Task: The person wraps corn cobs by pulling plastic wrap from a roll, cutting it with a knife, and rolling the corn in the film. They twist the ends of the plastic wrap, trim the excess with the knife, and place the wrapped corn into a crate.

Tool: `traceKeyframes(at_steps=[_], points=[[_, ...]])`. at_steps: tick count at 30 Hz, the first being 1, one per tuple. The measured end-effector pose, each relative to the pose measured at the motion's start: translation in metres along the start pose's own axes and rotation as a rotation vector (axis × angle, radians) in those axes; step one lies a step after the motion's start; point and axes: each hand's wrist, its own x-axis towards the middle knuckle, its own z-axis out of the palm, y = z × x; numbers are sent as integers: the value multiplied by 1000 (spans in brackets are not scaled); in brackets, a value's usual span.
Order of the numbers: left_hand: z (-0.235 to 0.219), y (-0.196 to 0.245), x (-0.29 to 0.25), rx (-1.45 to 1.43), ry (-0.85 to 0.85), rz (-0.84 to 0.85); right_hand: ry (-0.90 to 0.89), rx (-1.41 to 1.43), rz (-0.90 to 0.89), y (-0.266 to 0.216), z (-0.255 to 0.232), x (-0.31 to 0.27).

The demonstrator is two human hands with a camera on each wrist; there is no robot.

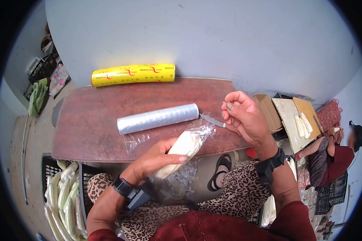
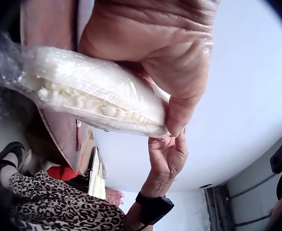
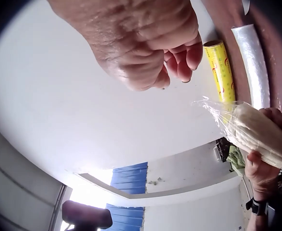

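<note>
A pale corn cob [image 1: 186, 149] in clear film is gripped by the left hand [image 1: 159, 157], thumb along its near side. Kernels show through the film in the left wrist view on the cob [image 2: 102, 98]; loose film bunches at its far end. The right hand [image 1: 247, 116] is raised to the right of the cob, apart from it, its fingers curled with nothing visible between them. In the right wrist view the right hand's fingers [image 3: 182, 62] bend toward the palm. A silvery film roll [image 1: 157, 118] lies behind the cob, its loose edge on the table [image 1: 88, 116].
A yellow printed roll [image 1: 133, 75] lies at the table's back edge. A knife [image 1: 213, 120] rests right of the film roll. A black crate [image 1: 84, 188] with wrapped cobs stands at lower left. Cobs lie on a board [image 1: 287, 116] at right, near a seated person [image 1: 337, 160].
</note>
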Motion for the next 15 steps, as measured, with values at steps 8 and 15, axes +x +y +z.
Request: traceKeyframes(at_steps=[8,15], points=[[3,3,-7,43,-94,-57,-227,-294,60,5,28,-7],[5,5,-12,-33,-84,-43,-99,-564,-21,0,30,-6]])
